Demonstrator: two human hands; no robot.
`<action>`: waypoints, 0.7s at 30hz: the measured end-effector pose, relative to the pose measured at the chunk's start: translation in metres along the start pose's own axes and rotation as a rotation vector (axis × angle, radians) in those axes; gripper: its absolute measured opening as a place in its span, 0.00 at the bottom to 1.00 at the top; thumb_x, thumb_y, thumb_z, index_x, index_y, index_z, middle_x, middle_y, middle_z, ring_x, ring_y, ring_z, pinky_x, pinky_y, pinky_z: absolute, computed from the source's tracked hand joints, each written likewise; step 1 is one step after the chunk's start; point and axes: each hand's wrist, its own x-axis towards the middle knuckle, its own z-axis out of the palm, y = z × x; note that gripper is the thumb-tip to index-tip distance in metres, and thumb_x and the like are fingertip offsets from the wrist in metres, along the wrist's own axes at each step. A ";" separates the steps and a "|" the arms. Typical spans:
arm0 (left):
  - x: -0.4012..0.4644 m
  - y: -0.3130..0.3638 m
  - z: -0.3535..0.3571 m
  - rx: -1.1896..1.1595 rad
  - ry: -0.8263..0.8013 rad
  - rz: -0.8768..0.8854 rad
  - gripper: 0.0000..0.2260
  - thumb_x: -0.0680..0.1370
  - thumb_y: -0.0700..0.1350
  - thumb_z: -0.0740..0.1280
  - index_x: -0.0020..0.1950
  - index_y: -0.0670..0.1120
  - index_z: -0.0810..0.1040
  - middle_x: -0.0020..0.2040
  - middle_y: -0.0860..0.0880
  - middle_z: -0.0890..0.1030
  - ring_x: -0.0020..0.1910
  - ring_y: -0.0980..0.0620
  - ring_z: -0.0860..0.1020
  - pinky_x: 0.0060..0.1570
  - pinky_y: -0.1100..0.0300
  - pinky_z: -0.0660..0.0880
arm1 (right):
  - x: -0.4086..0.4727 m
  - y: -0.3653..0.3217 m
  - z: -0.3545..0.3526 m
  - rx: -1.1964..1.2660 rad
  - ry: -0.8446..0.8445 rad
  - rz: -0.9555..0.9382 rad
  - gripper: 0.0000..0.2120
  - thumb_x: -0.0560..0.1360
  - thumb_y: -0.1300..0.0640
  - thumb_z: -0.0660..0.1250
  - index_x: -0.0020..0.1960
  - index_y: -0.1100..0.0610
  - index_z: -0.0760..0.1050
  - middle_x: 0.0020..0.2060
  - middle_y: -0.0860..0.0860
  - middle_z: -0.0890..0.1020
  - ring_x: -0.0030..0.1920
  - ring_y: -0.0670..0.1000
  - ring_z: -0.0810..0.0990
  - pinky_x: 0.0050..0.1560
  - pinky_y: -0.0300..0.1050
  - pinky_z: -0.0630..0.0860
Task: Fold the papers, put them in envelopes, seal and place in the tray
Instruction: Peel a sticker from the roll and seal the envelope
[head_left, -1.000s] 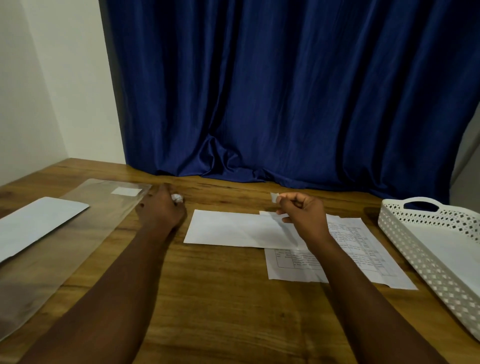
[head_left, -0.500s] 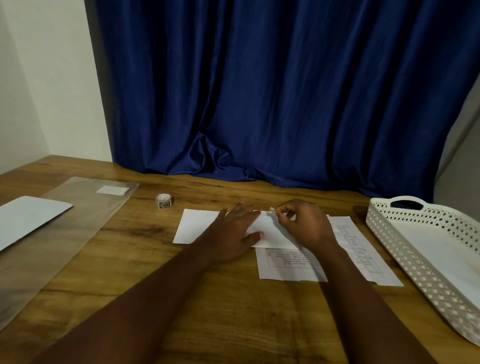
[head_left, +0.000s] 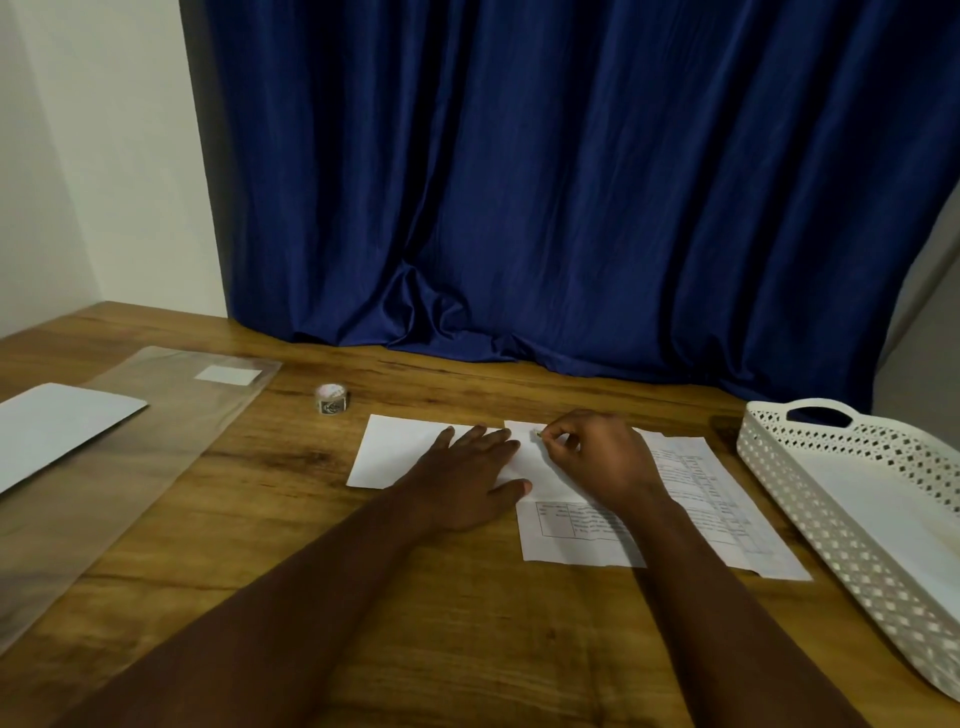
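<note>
A white envelope (head_left: 395, 451) lies flat at the table's middle, partly over printed papers (head_left: 701, 499). My left hand (head_left: 467, 480) presses flat on the envelope with straight fingers. My right hand (head_left: 592, 457) has curled fingers and pinches a small piece of tape (head_left: 536, 432) at the envelope's top edge. A small tape roll (head_left: 331, 399) stands just beyond the envelope's left end. The white perforated tray (head_left: 810, 467) sits at the right with a white envelope (head_left: 883, 519) inside.
A clear plastic sleeve (head_left: 130, 467) lies at the left with another white envelope (head_left: 57, 431) on it. A blue curtain (head_left: 571, 182) hangs behind the wooden table (head_left: 467, 623).
My left hand left the tape roll and came down flat on the envelope. My right hand lowered the tape piece to the envelope's top edge.
</note>
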 end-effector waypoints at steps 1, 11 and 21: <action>0.000 0.000 0.000 0.000 0.002 0.000 0.32 0.84 0.65 0.51 0.84 0.52 0.51 0.85 0.52 0.50 0.83 0.50 0.46 0.81 0.44 0.44 | 0.000 0.000 0.001 -0.006 -0.008 0.002 0.06 0.77 0.47 0.68 0.49 0.44 0.84 0.50 0.41 0.84 0.43 0.40 0.79 0.39 0.35 0.72; 0.001 -0.001 0.003 0.005 0.019 0.001 0.32 0.84 0.65 0.51 0.84 0.53 0.52 0.85 0.52 0.51 0.83 0.50 0.47 0.81 0.44 0.44 | 0.004 -0.004 0.007 -0.063 -0.137 0.013 0.07 0.78 0.48 0.67 0.48 0.46 0.83 0.49 0.41 0.83 0.44 0.42 0.79 0.46 0.42 0.80; 0.005 0.008 0.001 0.061 -0.015 -0.009 0.29 0.84 0.63 0.53 0.83 0.59 0.51 0.85 0.48 0.49 0.83 0.45 0.46 0.79 0.36 0.45 | 0.000 0.008 -0.002 0.121 -0.226 0.000 0.05 0.74 0.54 0.71 0.46 0.47 0.85 0.51 0.40 0.83 0.50 0.41 0.80 0.51 0.41 0.78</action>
